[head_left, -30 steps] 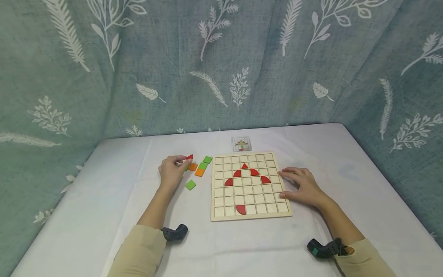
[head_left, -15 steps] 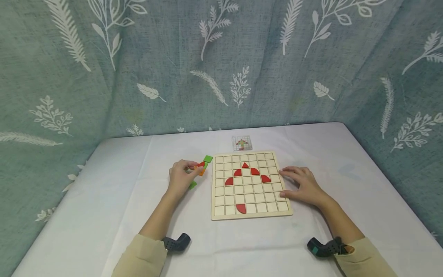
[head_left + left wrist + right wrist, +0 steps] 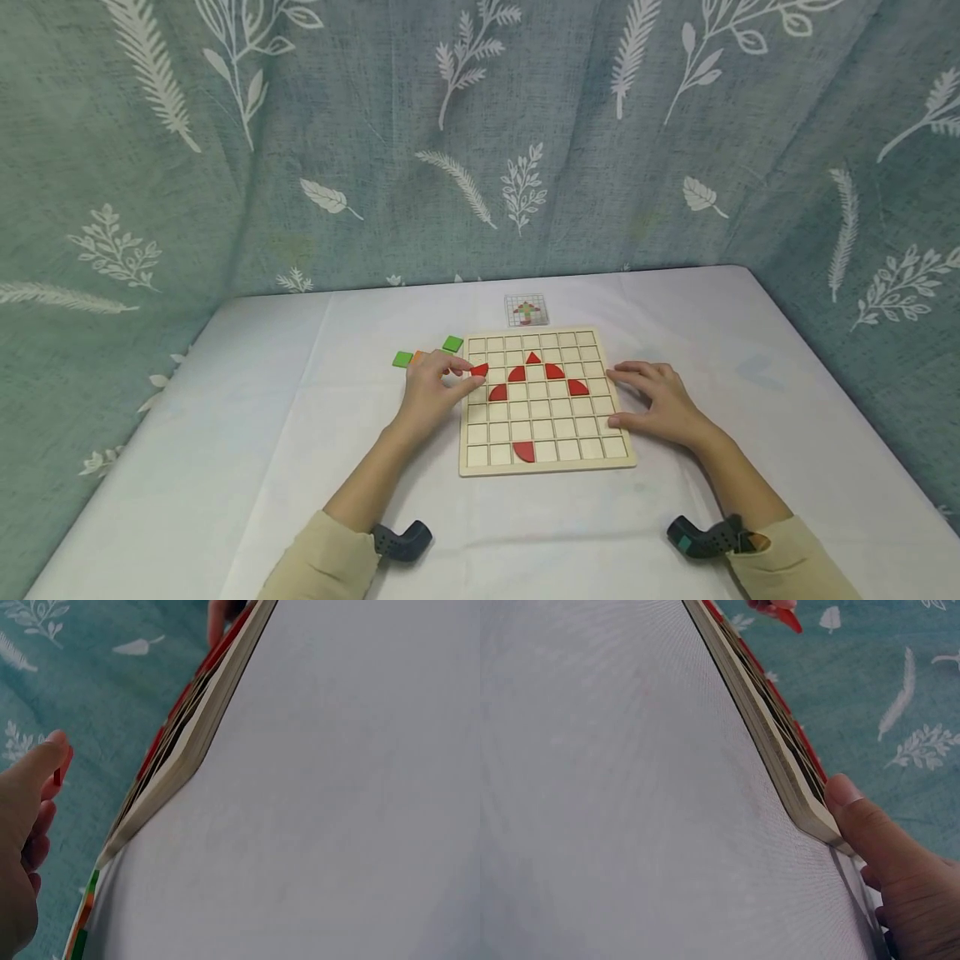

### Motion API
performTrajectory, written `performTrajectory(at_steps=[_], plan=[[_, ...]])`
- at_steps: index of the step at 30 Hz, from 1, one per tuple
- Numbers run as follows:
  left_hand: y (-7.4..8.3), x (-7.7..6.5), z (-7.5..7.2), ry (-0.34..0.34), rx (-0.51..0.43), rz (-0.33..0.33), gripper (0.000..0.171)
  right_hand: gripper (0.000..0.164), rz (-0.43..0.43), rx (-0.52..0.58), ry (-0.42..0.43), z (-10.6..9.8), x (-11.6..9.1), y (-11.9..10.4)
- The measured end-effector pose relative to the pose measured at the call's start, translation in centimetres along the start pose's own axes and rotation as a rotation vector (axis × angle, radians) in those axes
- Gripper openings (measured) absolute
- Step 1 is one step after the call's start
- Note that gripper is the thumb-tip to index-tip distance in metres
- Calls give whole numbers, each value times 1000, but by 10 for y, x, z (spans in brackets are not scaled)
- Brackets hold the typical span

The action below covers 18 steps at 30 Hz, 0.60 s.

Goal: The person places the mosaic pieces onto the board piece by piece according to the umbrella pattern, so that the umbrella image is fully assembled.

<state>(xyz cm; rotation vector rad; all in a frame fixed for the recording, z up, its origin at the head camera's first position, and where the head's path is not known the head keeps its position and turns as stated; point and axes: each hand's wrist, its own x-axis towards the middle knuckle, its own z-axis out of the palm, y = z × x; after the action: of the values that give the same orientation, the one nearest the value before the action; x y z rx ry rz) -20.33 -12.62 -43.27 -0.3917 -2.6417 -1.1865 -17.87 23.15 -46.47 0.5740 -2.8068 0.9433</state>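
Nearer than the wooden board and off to its left, there's a crumpled beige fabric sleeve, then a curved dark wrist gadget with a matte finish. Left of the board's far half lies a flat green tile, with a sliver of orange tile beside it, mostly blocked by the left hand. Past the knuckles, another green tile, flat and squarish, sits just beside the board's far left corner. That hand has a narrow pinch on a thin red piece, held clear of the surface above the board's left side; fingers cover part of it, so can't swear to the full shape.

The board itself is pale wood with rounded corners, a layered edge and a raised square grid, resting on a white cloth with soft creases. In its cells: five red quarter-rounds and one red triangle. Just behind it, a small square card shows a fine grid and a coloured figure; farther back hangs a teal, woven-looking curtain with white leaves.

Over on the board's right edge, the right hand is spread wide, thumb and fingertips touching the rim.
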Motion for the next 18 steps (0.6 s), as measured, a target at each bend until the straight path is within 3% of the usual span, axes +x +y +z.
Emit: performTrajectory(at_steps=[10,15,18], plan=[[21,-12,11,-74,-136,79,25,72,9,-9,-4,-1,0,-1],[33,-20,18,-135,-146,104,24,71,6,-3,-8,-1,0,-1],[42,-26,23,-161,-152,155,26,71,7,-8,-10,-1,0,0]])
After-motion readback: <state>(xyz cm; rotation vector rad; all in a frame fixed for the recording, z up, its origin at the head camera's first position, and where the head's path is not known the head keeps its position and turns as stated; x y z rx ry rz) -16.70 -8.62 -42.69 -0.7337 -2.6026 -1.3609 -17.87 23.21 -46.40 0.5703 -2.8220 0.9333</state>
